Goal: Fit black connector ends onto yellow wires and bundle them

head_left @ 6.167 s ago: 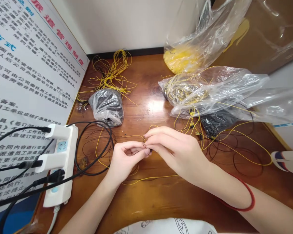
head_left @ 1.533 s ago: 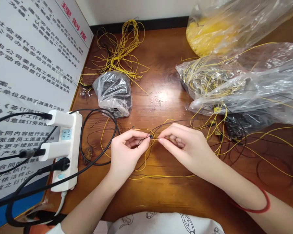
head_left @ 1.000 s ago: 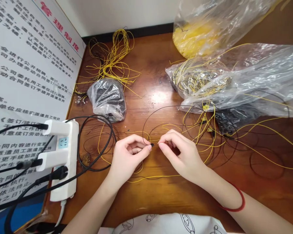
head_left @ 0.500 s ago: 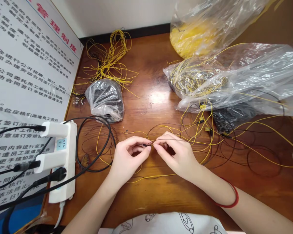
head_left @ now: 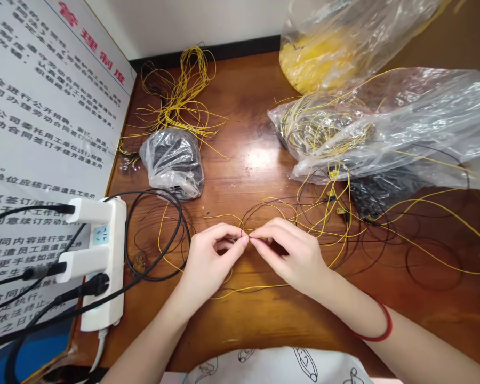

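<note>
Over the wooden table, my left hand (head_left: 210,258) pinches a thin black wire (head_left: 247,209) between thumb and forefinger. My right hand (head_left: 290,253) pinches too, its fingertips almost touching the left ones. A tiny dark piece of the wire shows in the gap; the rest of what my right fingers hold is hidden. Thin yellow wires (head_left: 224,216) and black ones lie tangled behind and beneath both hands. Small yellow-and-black connectors (head_left: 341,212) sit among the strands right of my right hand.
A white power strip (head_left: 120,256) with plugs and a looped black cable (head_left: 180,234) lies left. Behind are a plastic bag of black parts (head_left: 172,160) and a yellow wire bundle (head_left: 192,80). Bags of wires (head_left: 324,133) and yellow parts (head_left: 320,58) occupy the right.
The fingertips of my two hands have come closer together. The dark wire that stretched across above my right fingers is no longer seen there.
</note>
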Demonstrator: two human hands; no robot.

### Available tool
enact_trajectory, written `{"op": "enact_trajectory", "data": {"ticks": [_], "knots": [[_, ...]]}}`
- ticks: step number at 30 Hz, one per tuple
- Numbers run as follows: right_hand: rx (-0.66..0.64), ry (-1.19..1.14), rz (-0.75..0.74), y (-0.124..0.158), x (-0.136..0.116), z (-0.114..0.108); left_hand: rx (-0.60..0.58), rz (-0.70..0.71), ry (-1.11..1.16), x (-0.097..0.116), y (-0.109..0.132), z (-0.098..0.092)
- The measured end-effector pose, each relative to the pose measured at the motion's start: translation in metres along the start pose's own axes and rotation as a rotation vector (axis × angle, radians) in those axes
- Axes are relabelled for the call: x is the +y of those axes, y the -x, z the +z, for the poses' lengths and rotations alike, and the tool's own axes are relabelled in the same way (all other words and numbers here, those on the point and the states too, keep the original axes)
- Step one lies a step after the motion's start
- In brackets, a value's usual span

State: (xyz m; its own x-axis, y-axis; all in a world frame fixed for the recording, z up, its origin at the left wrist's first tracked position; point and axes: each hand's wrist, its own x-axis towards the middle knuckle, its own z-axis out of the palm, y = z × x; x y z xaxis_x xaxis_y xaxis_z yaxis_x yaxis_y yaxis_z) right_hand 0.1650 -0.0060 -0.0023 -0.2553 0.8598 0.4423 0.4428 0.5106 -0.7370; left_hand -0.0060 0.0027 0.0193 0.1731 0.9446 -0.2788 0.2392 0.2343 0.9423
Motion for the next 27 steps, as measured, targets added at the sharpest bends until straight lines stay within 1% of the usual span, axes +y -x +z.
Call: {"op": "enact_trajectory", "data": {"ticks": [5,9,15,21,27], "knots": [[0.01,-0.016,0.005,-0.0001,0.0005,0.0001,-0.006,-0.047,0.033,0.0019,-0.0009,0.0005],[0.011,0.005,-0.024,-0.0007,0.0014,0.0003,0.0,-0.049,0.037,0.0022,-0.0001,0.0005],[-0.054,0.048,-0.061,-0.0027,0.002,-0.0017,-0.002,-0.041,0.022,0.0019,0.001,0.0],[-0.102,0.027,-0.043,-0.0021,0.0019,-0.0015,-0.007,-0.022,-0.035,0.0023,0.0019,0.0008],[-0.115,-0.017,-0.027,-0.0019,0.0029,-0.0016,0.005,-0.039,-0.008,0.0034,0.0014,0.0004]]}}
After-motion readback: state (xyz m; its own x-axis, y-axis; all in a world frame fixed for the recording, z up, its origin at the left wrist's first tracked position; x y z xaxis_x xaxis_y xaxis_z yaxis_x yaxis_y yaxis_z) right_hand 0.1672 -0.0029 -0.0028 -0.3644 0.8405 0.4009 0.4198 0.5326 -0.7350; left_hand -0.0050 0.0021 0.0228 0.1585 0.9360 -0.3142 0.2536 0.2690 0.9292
